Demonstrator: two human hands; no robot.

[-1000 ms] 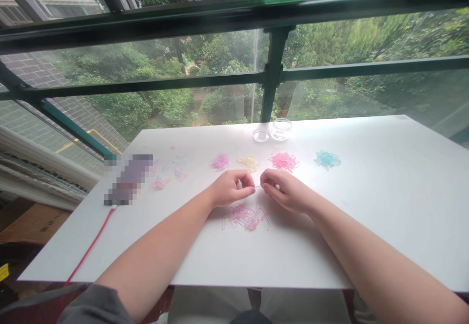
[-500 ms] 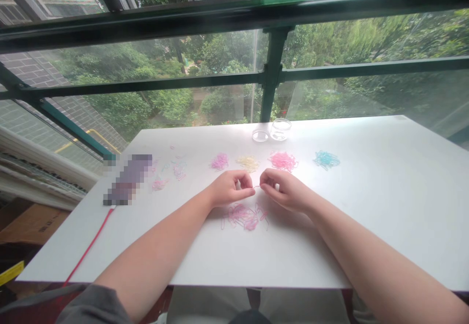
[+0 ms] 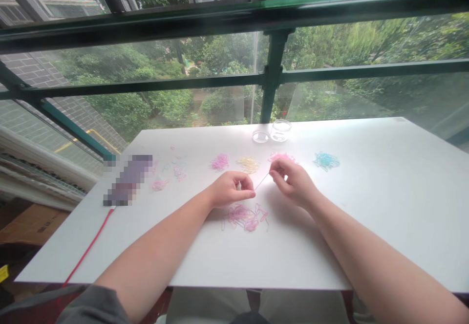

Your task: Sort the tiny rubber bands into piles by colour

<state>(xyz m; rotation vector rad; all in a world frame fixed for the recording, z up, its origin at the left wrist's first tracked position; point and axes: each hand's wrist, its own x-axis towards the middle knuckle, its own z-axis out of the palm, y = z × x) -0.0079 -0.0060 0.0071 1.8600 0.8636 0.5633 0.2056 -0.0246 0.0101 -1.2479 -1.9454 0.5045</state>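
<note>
Pinched 1 thin strand (image 3: 262, 181) straight between the fingertips of the left hand (image 3: 230, 187) and the right hand (image 3: 294, 181), with 1 end at each grip, slanting lengthwise away and rightward from the left hand, beyond the loose pink-purple pile (image 3: 242, 215) and short of the bright pink pile (image 3: 280, 156) on the white table (image 3: 388, 197).

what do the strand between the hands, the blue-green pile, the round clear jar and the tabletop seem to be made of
Strand: perhaps rubber or elastic plastic; thin, drawn straight. Blue-green pile: likely similar, slightly translucent, in thin loops. Jar: clear, glossy plastic or glass, see-through with bright glints. Tabletop: possibly laminate or coated board, smooth white with a soft sheen.
</note>
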